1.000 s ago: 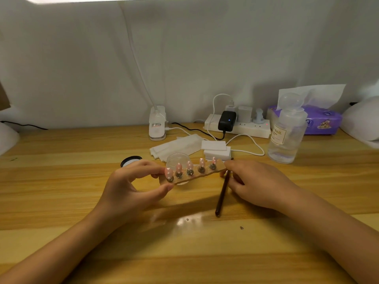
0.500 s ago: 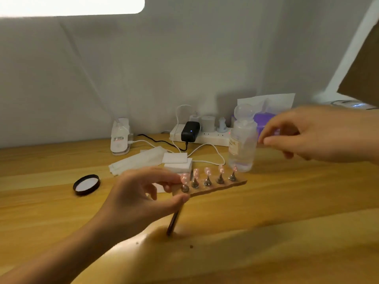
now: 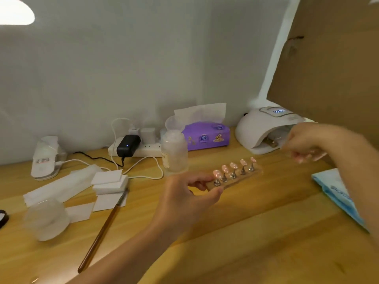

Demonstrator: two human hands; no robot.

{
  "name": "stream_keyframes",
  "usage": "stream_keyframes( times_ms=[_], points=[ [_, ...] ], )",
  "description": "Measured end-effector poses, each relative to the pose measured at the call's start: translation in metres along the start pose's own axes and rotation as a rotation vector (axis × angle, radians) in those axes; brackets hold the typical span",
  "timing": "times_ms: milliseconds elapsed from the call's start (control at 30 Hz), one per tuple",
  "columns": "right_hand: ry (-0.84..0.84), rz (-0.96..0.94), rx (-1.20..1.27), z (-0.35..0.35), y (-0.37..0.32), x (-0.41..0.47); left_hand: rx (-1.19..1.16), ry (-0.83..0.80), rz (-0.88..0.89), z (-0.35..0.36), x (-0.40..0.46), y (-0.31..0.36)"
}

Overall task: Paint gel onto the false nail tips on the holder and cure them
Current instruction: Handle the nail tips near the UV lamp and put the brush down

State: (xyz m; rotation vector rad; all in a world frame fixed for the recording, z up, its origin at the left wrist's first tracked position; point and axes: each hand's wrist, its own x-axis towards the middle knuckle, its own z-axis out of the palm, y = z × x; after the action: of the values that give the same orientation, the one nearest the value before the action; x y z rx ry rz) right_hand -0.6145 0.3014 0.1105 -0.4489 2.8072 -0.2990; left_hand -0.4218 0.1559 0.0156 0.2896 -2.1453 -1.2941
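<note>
A wooden desk (image 3: 256, 232) with pale yellow grain filled the lower part of the view, under the place where the strip was held. Behind that place a plain grey-white wall (image 3: 123, 68) stood along the far edge of the desk. To the right of it and above, a brown board (image 3: 332, 58) like cardboard stood upright, and a white slanted strip (image 3: 281, 44) ran along its left edge. Far to the upper left a bright white lamp (image 3: 14, 12) glowed, and its soft light lay over the wall and the desk.
</note>
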Motion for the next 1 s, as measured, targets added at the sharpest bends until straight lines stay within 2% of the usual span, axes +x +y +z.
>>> stream_keyframes(
  times_ms=[133,267,433,533,700,833,1000],
  points=[
    [0.182,-0.033,0.083,0.027,0.019,0.041,-0.057,0.049,-0.03,0.022,0.017,-0.009],
    [0.244,-0.002,0.303,0.041,0.03,0.071,-0.08,0.049,-0.064,0.038,0.03,-0.014],
    [0.265,0.009,0.417,0.045,0.034,0.099,-0.138,0.064,-0.126,0.047,0.045,-0.021],
    [0.259,-0.021,0.391,0.05,0.032,0.115,-0.151,0.083,-0.141,0.05,0.051,-0.028],
    [0.368,-0.146,0.332,0.055,0.03,0.119,-0.176,0.102,-0.154,0.054,0.056,-0.037],
    [0.413,-0.11,0.234,0.044,0.035,0.114,-0.183,0.073,-0.148,0.057,0.06,-0.038],
    [0.393,-0.063,0.042,0.016,0.049,0.098,-0.195,0.068,-0.137,0.061,0.064,-0.039]
  ],
)
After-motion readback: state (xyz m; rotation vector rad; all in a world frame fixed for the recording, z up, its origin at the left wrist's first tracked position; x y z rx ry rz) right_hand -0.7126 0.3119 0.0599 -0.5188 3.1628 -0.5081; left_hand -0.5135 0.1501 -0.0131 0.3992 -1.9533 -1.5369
